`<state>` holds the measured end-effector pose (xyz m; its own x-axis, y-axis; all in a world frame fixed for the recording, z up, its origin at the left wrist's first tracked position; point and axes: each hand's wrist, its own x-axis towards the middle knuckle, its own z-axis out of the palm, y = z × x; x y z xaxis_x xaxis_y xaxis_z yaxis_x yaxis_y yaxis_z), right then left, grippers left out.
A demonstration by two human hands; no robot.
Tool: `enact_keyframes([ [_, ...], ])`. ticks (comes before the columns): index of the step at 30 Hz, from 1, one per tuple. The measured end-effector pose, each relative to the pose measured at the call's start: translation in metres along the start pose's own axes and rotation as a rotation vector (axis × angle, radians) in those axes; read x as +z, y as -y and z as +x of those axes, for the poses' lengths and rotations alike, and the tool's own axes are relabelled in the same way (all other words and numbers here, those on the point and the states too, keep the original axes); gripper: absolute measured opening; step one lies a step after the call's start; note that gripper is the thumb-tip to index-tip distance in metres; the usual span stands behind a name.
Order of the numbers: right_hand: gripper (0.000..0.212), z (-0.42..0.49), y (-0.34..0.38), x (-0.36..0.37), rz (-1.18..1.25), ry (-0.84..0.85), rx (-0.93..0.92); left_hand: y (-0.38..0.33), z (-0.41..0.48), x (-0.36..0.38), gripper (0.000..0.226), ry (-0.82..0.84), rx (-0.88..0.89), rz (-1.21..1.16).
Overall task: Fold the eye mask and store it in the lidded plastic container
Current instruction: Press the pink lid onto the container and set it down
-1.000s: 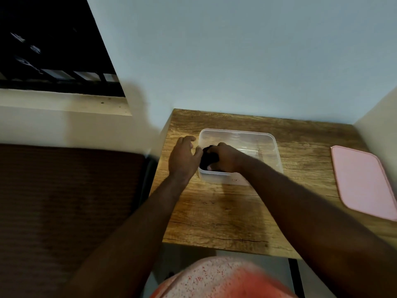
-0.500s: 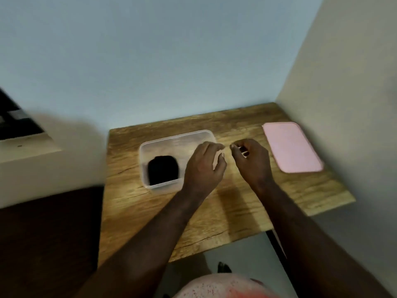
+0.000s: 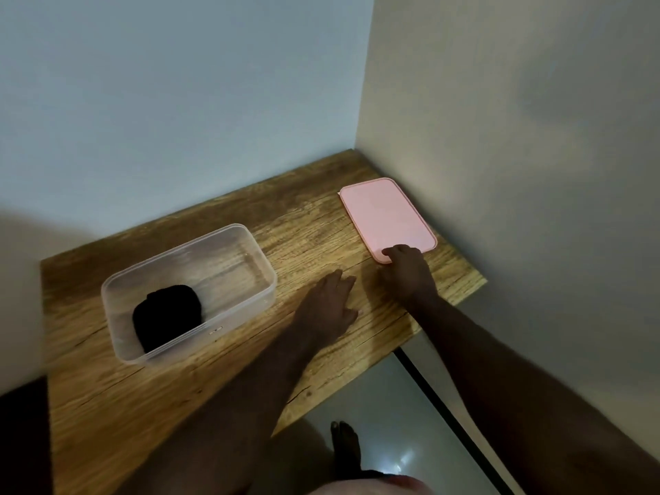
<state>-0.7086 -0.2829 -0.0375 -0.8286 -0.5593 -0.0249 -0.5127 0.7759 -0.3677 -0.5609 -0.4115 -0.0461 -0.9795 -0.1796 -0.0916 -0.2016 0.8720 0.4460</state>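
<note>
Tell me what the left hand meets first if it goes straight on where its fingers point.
Likely the pink lid, at its left edge; the left hand points that way across bare table, though the angle is hard to judge.

Wooden table [image 3: 221, 380] in wall corner [image 3: 360, 101]

Our folded black eye mask [image 3: 167, 314] lies in the clear container [image 3: 262, 260] on the table [image 3: 107, 405]. Our right hand [image 3: 407, 276] touches the pink lid [image 3: 385, 216]; our left hand [image 3: 326, 305] spreads between them.
</note>
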Motion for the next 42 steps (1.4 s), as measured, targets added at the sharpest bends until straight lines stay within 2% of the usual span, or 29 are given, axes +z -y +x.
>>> enact_keyframes([
  [5, 0.032, 0.018, -0.004, 0.004, -0.209, 0.073, -0.045, 0.003, 0.006, 0.005, 0.065, 0.01, -0.016, 0.006],
  [11, 0.027, 0.032, -0.004, 0.006, -0.276, 0.077, -0.038, 0.001, 0.008, 0.001, 0.058, 0.003, -0.03, -0.022],
  [17, 0.028, 0.027, 0.011, -0.001, -0.299, 0.211, -0.073, 0.001, 0.013, 0.002, 0.05, -0.01, -0.072, -0.107],
  [21, 0.029, -0.004, 0.02, 0.006, -0.085, 0.34, -0.153, -0.009, 0.016, -0.006, 0.043, -0.075, -0.224, -0.324],
  [22, 0.027, -0.011, 0.018, 0.008, -0.008, 0.329, -0.162, -0.011, 0.017, -0.008, 0.041, -0.078, -0.277, -0.385],
  [24, 0.021, -0.023, 0.01, 0.009, 0.171, 0.154, -0.1, -0.015, 0.019, -0.009, 0.037, -0.085, -0.371, -0.485],
  [26, 0.021, -0.029, -0.006, 0.004, 0.272, -0.113, 0.077, -0.018, 0.02, -0.011, 0.036, -0.093, -0.471, -0.607],
  [28, 0.032, -0.032, -0.024, 0.0, 0.297, -0.23, 0.29, -0.02, 0.023, -0.011, 0.04, -0.081, -0.578, -0.747],
  [31, 0.042, -0.032, -0.036, 0.001, 0.396, -0.131, 0.453, -0.026, 0.028, -0.01, 0.038, -0.052, -0.675, -0.926],
  [33, 0.04, -0.032, -0.033, 0.0, 0.523, -0.131, 0.531, -0.029, 0.029, -0.009, 0.023, -0.068, -0.701, -0.983],
  [34, 0.039, -0.033, -0.032, -0.002, 0.606, -0.146, 0.588, -0.03, 0.028, -0.01, 0.014, -0.085, -0.71, -0.996],
  [36, 0.032, -0.033, -0.034, -0.004, 0.793, -0.137, 0.68, -0.03, 0.024, -0.011, 0.016, -0.12, -0.728, -1.014],
  [39, 0.025, -0.033, -0.037, -0.012, 1.125, -0.042, 0.762, -0.026, 0.021, -0.015, 0.008, -0.146, -0.731, -1.041],
  [42, 0.019, -0.036, -0.032, -0.022, 1.373, 0.051, 0.773, -0.027, 0.019, -0.021, 0.015, -0.167, -0.75, -1.105],
])
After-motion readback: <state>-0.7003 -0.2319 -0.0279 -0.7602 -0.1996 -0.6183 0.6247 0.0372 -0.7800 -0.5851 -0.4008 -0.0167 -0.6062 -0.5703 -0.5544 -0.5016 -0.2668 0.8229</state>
